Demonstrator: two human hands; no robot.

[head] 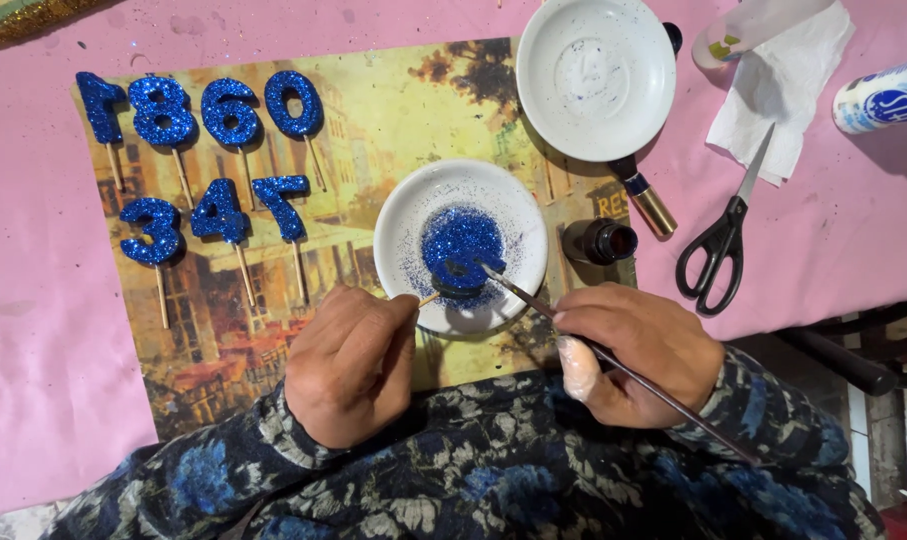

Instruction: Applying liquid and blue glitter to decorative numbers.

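Hands (493, 350) over glitter-buried number (460, 272)

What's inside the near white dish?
The dish holds a pile of blue glitter, with a dark piece on a stick lying in it and the brush tip touching it. The glitter hides the piece's shape and the dish's centre.
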